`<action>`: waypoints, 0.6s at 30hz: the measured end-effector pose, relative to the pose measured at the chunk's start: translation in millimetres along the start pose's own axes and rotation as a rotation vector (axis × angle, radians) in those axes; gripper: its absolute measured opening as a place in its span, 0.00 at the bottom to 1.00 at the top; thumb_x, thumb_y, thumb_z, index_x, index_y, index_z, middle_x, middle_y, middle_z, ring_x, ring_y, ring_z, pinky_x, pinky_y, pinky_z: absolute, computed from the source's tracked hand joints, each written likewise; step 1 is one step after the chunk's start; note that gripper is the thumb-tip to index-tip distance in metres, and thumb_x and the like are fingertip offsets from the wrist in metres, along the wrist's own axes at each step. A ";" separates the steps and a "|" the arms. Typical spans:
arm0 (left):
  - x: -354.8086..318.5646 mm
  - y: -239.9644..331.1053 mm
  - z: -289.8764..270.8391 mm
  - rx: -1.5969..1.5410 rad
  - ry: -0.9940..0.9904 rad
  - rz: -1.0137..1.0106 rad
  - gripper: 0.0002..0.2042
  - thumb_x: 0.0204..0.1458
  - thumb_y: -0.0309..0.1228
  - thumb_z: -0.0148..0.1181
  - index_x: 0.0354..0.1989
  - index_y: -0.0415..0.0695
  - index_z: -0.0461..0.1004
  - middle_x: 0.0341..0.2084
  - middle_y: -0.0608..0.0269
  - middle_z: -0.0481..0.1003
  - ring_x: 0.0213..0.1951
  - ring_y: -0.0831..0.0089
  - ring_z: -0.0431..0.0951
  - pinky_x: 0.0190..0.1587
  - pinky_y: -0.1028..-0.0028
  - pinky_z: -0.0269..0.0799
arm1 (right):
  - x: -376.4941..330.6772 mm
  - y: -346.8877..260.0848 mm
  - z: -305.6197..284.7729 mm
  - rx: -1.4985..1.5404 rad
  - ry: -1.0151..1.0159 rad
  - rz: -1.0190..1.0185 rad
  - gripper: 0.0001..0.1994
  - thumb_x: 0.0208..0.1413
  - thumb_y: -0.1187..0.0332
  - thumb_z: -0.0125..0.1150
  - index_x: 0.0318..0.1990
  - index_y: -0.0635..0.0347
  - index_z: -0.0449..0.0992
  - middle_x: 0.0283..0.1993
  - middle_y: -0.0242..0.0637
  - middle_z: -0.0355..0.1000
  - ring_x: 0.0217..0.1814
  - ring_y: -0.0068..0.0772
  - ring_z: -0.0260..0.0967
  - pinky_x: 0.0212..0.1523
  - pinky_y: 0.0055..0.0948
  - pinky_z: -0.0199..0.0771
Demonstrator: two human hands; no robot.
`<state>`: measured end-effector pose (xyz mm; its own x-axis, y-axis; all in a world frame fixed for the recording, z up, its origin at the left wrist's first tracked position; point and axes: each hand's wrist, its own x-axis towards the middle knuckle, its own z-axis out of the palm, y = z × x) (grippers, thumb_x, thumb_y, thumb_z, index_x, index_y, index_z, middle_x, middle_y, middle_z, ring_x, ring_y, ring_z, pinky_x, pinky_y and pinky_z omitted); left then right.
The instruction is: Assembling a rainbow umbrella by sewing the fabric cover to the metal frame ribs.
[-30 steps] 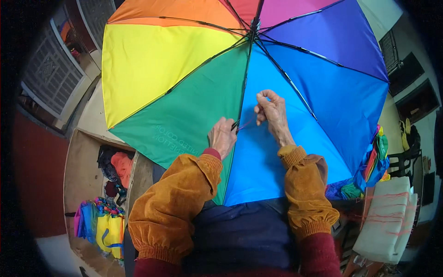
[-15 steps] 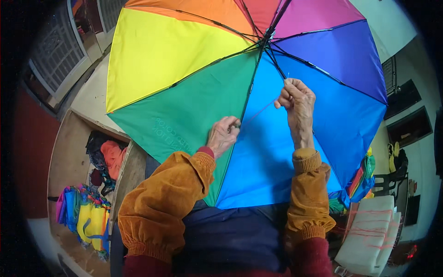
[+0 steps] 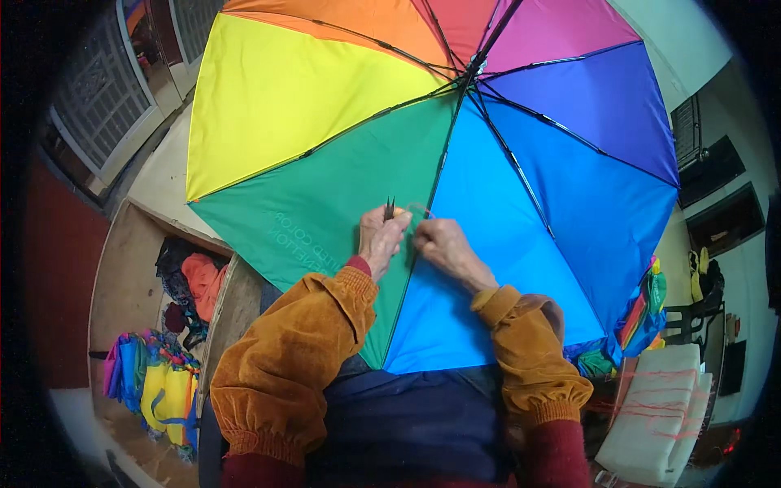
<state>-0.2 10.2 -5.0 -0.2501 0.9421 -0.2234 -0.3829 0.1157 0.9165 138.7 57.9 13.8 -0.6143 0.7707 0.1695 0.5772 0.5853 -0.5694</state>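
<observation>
An open rainbow umbrella [image 3: 277, 106] is spread before me with its underside and black ribs showing. My left hand [image 3: 382, 238] is closed over the green panel. Two dark pointed tips, which look like thread snips [image 3: 390, 210], stick up from its fingers. Just across the rib between the green and light-blue panels is my right hand [image 3: 447, 250], its fingers pinched together. A thin reddish thread [image 3: 421, 208] curls between the two hands at that rib. Whatever else sits in the right fingertips is hidden.
At left, a wooden box [image 3: 122, 268] holds folded colourful umbrellas [image 3: 167, 390] and dark and coral cloth [image 3: 202, 281]. Lower right, red threads lie over a white padded block [image 3: 655, 398]. Another bundled rainbow umbrella [image 3: 639, 313] hangs beside the open canopy.
My right hand has come down and left from near the upper blue panel to beside my left hand. The stretched thread is now slack. Dark tips now show upright in the left hand.
</observation>
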 end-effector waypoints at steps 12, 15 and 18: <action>0.8 -12.0 1.1 -0.060 0.031 0.011 0.04 0.49 0.28 0.56 0.27 0.45 0.66 0.16 0.75 0.62 0.16 0.87 0.59 0.13 0.85 0.51 | 0.9 -2.7 13.1 0.144 0.183 0.089 0.05 0.47 0.74 0.52 0.23 0.65 0.69 0.18 0.47 0.68 0.18 0.43 0.66 0.18 0.39 0.62; 6.5 -22.5 2.3 -0.116 0.051 -0.017 0.05 0.50 0.28 0.55 0.28 0.44 0.66 0.17 0.72 0.64 0.17 0.86 0.61 0.13 0.85 0.52 | 6.6 -1.0 7.7 0.443 0.199 0.285 0.07 0.48 0.73 0.54 0.21 0.63 0.69 0.18 0.41 0.69 0.16 0.33 0.66 0.16 0.35 0.61; 5.9 -8.4 5.3 -0.202 0.005 -0.091 0.05 0.50 0.28 0.55 0.28 0.44 0.66 0.18 0.70 0.66 0.17 0.85 0.62 0.13 0.85 0.52 | 16.9 17.5 -14.9 0.568 0.387 0.403 0.06 0.51 0.69 0.56 0.29 0.63 0.70 0.20 0.36 0.69 0.15 0.23 0.61 0.14 0.26 0.62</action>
<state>6.2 16.5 -12.3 -0.2106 0.9290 -0.3043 -0.5747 0.1341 0.8073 146.4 84.9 18.8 -0.1259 0.9894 0.0718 0.2885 0.1058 -0.9516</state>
